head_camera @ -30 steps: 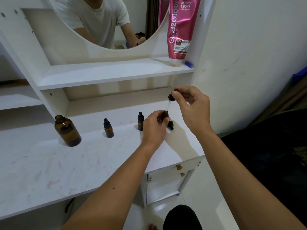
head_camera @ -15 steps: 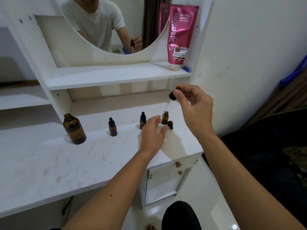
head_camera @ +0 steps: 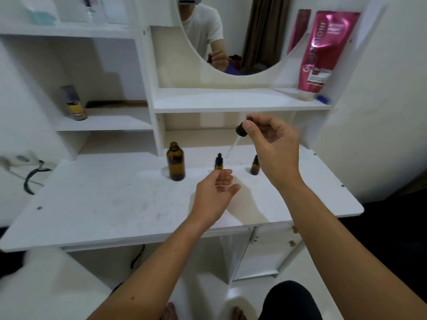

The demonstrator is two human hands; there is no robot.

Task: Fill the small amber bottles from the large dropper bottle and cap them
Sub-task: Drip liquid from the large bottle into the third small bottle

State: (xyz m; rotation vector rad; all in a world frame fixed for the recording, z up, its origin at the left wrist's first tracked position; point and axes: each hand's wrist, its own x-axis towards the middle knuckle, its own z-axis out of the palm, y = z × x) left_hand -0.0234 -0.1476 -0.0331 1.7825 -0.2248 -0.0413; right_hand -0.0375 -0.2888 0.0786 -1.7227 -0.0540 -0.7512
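The large amber bottle (head_camera: 176, 161) stands uncapped on the white vanity top (head_camera: 111, 204). To its right stand two small amber bottles with black dropper caps, one (head_camera: 218, 161) just beyond my left fingertips, the other (head_camera: 255, 165) partly behind my right hand. My right hand (head_camera: 271, 144) pinches the black bulb of the dropper (head_camera: 238, 137), its glass tube pointing down-left above the vanity top. My left hand (head_camera: 217, 192) hovers open and holds nothing. Any bottle further right is hidden behind my right hand.
A pink tube (head_camera: 323, 51) stands on the upper shelf (head_camera: 231, 102) next to a small blue item (head_camera: 323, 99). A spray can (head_camera: 73, 103) sits on the left shelf. A round mirror (head_camera: 231, 35) hangs above. A cable (head_camera: 32, 179) lies at the far left.
My left hand let go of the small bottle at the right and drew back open. My right hand lifted the dropper out and carried it leftwards. The camera swung left.
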